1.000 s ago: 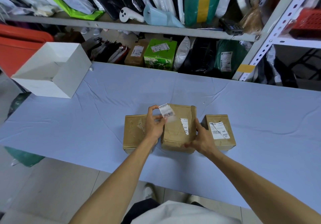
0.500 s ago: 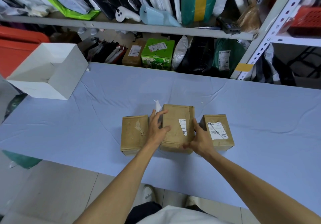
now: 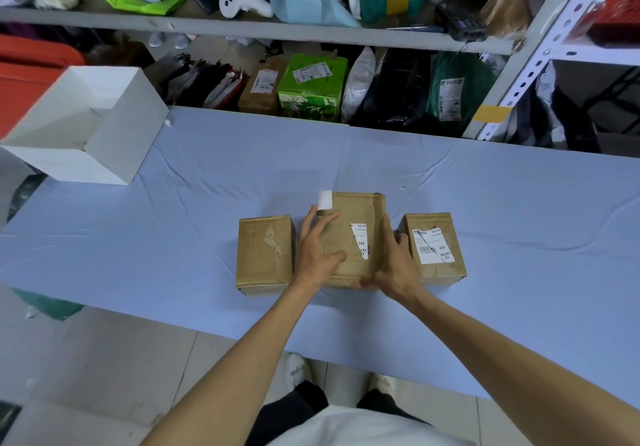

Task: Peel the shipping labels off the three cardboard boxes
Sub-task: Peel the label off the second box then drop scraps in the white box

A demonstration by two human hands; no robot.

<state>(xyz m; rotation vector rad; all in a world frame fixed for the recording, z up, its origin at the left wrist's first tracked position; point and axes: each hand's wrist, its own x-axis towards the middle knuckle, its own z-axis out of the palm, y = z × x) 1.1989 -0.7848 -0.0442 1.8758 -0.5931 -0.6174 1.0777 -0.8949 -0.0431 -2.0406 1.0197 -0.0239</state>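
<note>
r hand (image 3: 394,265) clamps mid box (image 3: 351,211) at its near-right corner to steady it while l hand (image 3: 315,251), splayed & gripping nothing, prob sheds the label scrap (image 3: 325,199) at its fingertip; label remnant (image 3: 360,241) sits on top.

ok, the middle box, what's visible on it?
The middle box is brown cardboard, creased and taped, upright on the blue cloth between the left box and the right box. A torn white label strip is on its top. The left hand lies spread on the top; the right hand holds its right side.
</note>
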